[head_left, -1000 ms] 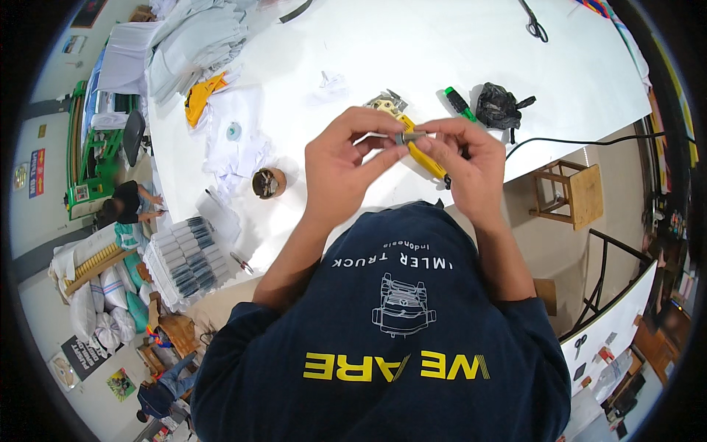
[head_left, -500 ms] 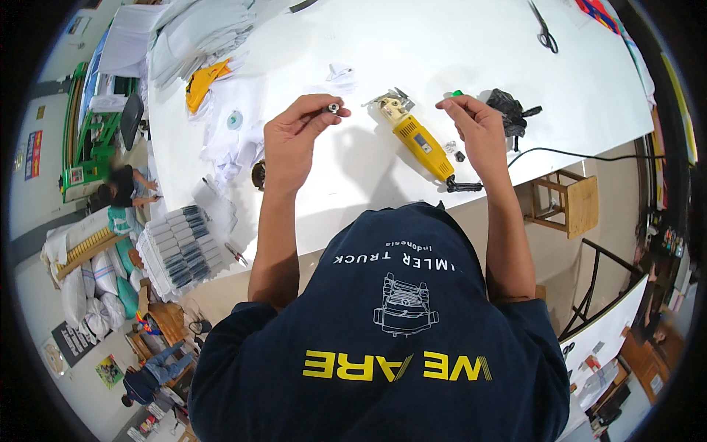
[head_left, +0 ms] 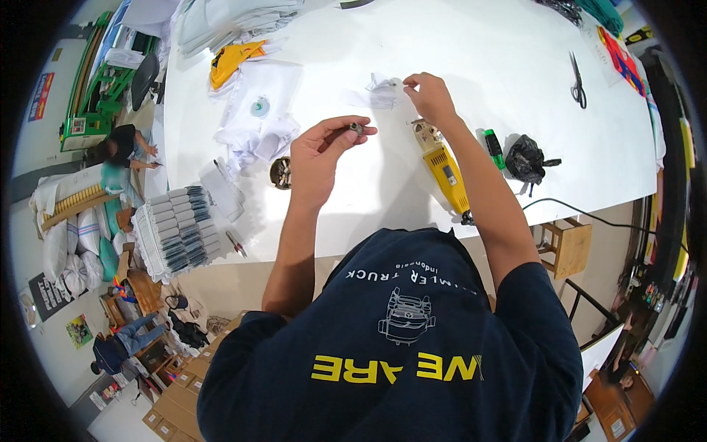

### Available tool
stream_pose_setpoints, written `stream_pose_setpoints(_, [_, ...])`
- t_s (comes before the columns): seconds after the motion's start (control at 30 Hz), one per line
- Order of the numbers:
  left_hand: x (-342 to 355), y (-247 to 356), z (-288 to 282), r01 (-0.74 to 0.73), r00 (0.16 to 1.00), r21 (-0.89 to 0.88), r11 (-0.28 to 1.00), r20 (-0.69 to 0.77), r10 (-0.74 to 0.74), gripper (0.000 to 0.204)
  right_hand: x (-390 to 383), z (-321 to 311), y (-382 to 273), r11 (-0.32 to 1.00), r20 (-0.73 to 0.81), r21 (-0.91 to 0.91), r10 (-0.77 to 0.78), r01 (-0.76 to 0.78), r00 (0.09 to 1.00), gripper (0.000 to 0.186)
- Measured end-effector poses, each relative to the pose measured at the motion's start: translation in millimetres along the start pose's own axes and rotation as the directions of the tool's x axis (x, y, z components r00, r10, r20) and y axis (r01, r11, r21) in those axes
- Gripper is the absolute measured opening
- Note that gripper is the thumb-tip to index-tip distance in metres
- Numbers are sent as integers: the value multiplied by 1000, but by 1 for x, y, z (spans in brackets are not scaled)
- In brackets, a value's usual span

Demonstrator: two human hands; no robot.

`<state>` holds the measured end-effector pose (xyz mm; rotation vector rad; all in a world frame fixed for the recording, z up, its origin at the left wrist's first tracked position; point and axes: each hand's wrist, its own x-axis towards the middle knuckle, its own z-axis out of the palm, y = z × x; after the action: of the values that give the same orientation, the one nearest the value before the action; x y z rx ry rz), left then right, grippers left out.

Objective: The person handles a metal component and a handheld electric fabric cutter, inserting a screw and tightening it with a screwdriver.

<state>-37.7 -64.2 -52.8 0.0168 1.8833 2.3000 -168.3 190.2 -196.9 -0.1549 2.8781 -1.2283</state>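
My left hand (head_left: 317,158) is closed, pinching a small dark metal cylinder (head_left: 356,128) with a hole in its end between thumb and fingers. Reaching over the table, my right hand (head_left: 431,97) has thumb and fingertips drawn together beside a crumpled white scrap (head_left: 381,85); whatever they hold is too small to make out. Below my right wrist lies a yellow handheld electric fabric cutter (head_left: 444,175). Its metal head (head_left: 425,136) points away from me, and my right forearm covers part of its side.
Right of my forearm are a green marker (head_left: 493,149), a black plastic bag (head_left: 526,158) and a cable (head_left: 582,211). Scissors (head_left: 578,92) lie far right. On the left are a round ashtray (head_left: 280,174), white cloth (head_left: 258,81), yellow cloth (head_left: 234,60) and bundled grey-white pieces (head_left: 173,228).
My right hand has moved left and farther out, from beside the green marker to the white scrap. My left hand still pinches the metal cylinder. The view has shifted.
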Motion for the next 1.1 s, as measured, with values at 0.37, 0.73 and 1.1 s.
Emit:
stream_pose_setpoints(0.37, [5, 14, 7, -14, 1000, 14, 1000, -14, 14, 24, 37, 28, 0, 960, 182, -264, -47, 95, 982, 22])
stream_pose_setpoints(0.73, [8, 30, 24, -91, 993, 15, 996, 80, 89, 26, -36, -34, -55, 742, 176, 606, 228, -288, 958, 12])
stream_pose_setpoints(1.1, [-8, 40, 56, -106, 978, 75, 992, 190, 90, 27, -147, -121, -147, 565, -71, 824, 14, 51, 997, 19])
